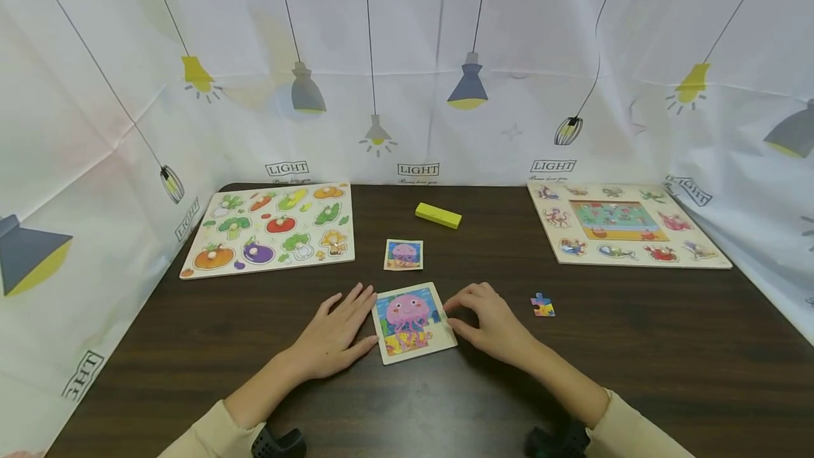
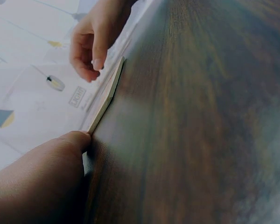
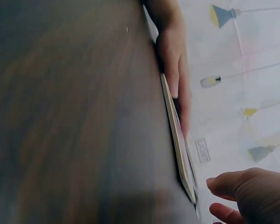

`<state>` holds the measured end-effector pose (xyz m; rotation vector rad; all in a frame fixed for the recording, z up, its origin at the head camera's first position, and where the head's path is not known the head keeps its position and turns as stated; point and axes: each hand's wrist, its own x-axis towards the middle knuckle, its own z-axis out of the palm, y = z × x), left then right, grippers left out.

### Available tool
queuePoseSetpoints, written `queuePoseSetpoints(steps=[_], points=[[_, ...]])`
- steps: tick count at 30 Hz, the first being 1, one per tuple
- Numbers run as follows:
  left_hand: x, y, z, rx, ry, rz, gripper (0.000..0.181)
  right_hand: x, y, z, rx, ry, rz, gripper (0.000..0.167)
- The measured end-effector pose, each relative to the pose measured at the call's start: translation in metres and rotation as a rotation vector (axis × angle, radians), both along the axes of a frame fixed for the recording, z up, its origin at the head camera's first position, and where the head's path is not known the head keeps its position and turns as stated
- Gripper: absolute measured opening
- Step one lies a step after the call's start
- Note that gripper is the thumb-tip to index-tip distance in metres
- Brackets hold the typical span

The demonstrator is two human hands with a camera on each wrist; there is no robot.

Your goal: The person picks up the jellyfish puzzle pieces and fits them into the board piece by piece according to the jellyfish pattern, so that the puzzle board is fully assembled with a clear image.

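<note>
A small square jigsaw puzzle [image 1: 407,313] with a pink jellyfish picture lies slightly turned on the dark table; its lower right part shows bare board. My left hand [image 1: 333,338] rests on the table, fingers stretched out, with the thumb and fingertips at the board's left edge. Close to the right edge is my right hand [image 1: 486,324], fingers loosely bent, with nothing visible between them. In the left wrist view, that right hand [image 2: 95,44] hovers above the board [image 2: 107,95]. A loose puzzle piece [image 1: 543,304], blue, yellow and pink, lies to its right.
Behind the puzzle lies a small jellyfish picture card [image 1: 403,255], with a yellow block [image 1: 438,215] farther back. A vegetable puzzle board [image 1: 273,228] lies at the back left, a sea-animal board [image 1: 626,226] at the back right. A printed curtain [image 1: 407,41] surrounds the table.
</note>
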<state>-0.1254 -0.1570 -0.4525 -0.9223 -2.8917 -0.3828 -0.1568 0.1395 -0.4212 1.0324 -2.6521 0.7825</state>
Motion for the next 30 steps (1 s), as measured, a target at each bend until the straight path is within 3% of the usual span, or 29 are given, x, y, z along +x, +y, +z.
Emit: queuePoseSetpoints(steps=[8, 21, 30], points=[[-0.001, 0.000, -0.001, 0.019, -0.002, -0.006, 0.068, -0.009, 0.032, 0.006, 0.005, 0.031, -0.088, 0.023], [0.000, 0.000, 0.000, 0.001, -0.008, 0.006, 0.068, -0.021, 0.091, 0.009, 0.045, -0.012, -0.230, 0.040], [0.000, 0.000, -0.001, 0.013, 0.002, -0.005, 0.068, -0.021, 0.120, 0.005, 0.090, -0.149, -0.320, 0.049]])
